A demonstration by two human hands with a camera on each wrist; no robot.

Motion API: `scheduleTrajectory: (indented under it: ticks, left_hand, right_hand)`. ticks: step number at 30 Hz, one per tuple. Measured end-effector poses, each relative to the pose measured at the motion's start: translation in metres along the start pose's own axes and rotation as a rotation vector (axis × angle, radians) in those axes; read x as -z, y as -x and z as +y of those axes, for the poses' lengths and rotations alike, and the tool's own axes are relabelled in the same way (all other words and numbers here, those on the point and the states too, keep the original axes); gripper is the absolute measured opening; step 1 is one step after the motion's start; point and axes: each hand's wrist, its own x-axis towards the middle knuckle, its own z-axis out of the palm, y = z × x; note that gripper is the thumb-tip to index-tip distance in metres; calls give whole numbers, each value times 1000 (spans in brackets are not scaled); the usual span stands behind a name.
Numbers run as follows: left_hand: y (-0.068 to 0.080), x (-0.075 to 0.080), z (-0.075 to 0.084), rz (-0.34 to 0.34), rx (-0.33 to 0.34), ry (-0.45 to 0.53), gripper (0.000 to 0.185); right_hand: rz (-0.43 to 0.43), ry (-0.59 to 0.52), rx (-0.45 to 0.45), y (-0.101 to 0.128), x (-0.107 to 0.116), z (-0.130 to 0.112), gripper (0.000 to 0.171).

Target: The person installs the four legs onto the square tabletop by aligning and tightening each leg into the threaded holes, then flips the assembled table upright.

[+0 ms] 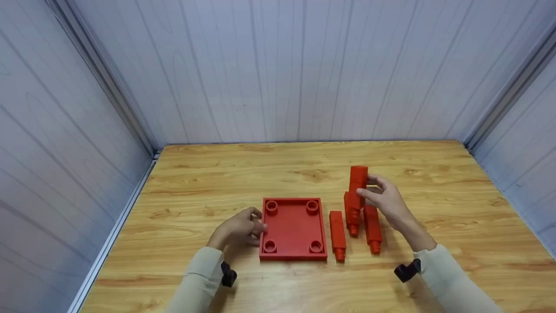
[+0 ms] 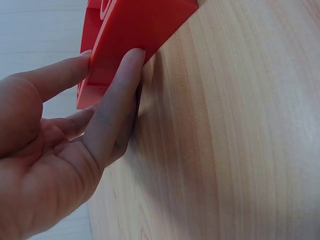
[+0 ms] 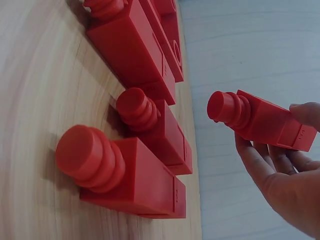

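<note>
A red square panel (image 1: 292, 226) lies flat with its raised rim up and a round socket in each corner. At its left edge my left hand (image 1: 239, 227) grips the rim, the thumb on top and fingers along the outer wall (image 2: 145, 30). My right hand (image 1: 386, 200) holds a red screw-ended leg (image 1: 358, 184) between thumb and fingers, lifted above the table, its threaded end (image 3: 227, 107) pointing toward me in the head view. Below and beside it lie three matching legs, among them a left one (image 1: 337, 230) and a right one (image 1: 372, 228); the middle one (image 3: 165, 135) is partly hidden in the head view.
The wood-grain table (image 1: 208, 174) runs back to a pale panelled wall (image 1: 278, 69), with side walls left and right. A black wrist camera (image 1: 228, 274) sits on the left sleeve, and another wrist camera (image 1: 407, 270) on the right.
</note>
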Motion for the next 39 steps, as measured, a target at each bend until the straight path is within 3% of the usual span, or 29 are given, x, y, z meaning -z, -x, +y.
scheduleTrajectory:
  ticks: [14,24,39]
  left_hand:
    - [0,0,1,-7,22,39,38]
    - [-1,1,-1,7,11,12,39]
    - [-3,0,-2,4,31,77,40]
  right_hand:
    - [6,7,21,-8,-22,-1,70]
    - [-29,-47,72,-14,-39,-3,62]
    - [-58,-109,122,-18,-58,2,58]
